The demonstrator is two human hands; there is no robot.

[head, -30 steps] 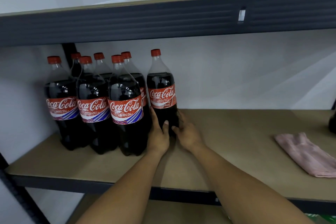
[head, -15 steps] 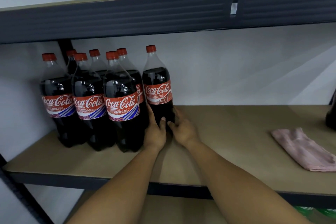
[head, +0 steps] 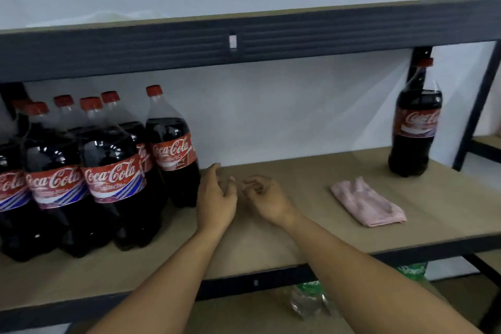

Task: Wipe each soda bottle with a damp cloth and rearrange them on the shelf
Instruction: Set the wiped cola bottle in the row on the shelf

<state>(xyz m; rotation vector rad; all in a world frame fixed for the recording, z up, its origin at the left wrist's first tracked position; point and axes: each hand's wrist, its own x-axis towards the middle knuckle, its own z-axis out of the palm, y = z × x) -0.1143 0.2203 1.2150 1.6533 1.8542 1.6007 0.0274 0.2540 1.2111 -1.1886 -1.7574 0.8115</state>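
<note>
Shelf board (head: 298, 171) carries your bottle cluster (head: 111, 173) at nine o'clock, lone bottle (head: 414, 127) at three, pink cloth (head: 368, 203) at four. Your left hand (head: 215, 198) and right hand (head: 268, 198) hover near centre, fingers loosely curled, holding nothing.

1. A plain pale wall (head: 284, 106) fills the back from 9 to 3 o'clock, softly and evenly lit.
2. At 12 o'clock a dark ribbed metal beam (head: 162, 49) crosses the view under an upper board.
3. The tan shelf board (head: 311, 179) spans the middle, its dark front rail (head: 271, 280) at 6 o'clock.
4. At 3 o'clock a dark upright post (head: 478, 106) slants down, with a neighbouring rack's tan board (head: 489, 141) just beyond.
</note>
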